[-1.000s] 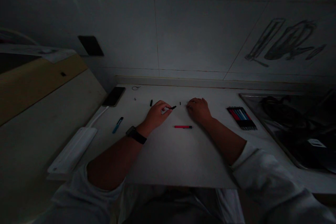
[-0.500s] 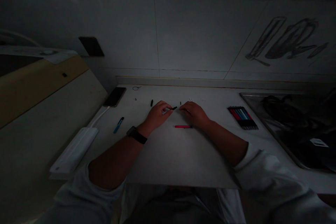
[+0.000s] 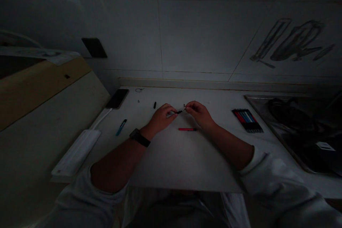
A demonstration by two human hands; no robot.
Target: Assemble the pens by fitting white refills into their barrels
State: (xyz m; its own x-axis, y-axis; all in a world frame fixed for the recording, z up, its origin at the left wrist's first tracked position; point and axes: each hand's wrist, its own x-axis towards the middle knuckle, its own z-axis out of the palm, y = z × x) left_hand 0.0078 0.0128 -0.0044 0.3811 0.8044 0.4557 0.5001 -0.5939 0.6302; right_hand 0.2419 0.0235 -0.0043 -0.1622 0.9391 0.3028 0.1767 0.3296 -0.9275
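Note:
In the middle of the worktop, my left hand [image 3: 162, 116] is closed in a pinch on a small black pen part [image 3: 179, 112], whose tip points right. My right hand [image 3: 199, 114] faces it, finger and thumb pinched at the part's end; a thin piece seems to be between them, too small and dark to name. Just behind the fingertips lies a tiny black piece [image 3: 184, 105]. Nearer to me, a red pen [image 3: 187, 129] with a dark end lies flat. A black cap-like piece [image 3: 155, 105] rests beyond my left hand.
A blue pen [image 3: 121, 127], a phone [image 3: 119, 98] and a white power strip [image 3: 76, 153] with its cable lie on the left. On the right is a pack of coloured pens [image 3: 247, 120] beside a metal-rimmed sink [image 3: 283, 139]. A tiled wall [image 3: 192, 39] closes the back.
My right hand has risen slightly away from the worktop, and its finger and thumb now meet near the black part's tip. My left hand stays almost in place, still gripping the part.

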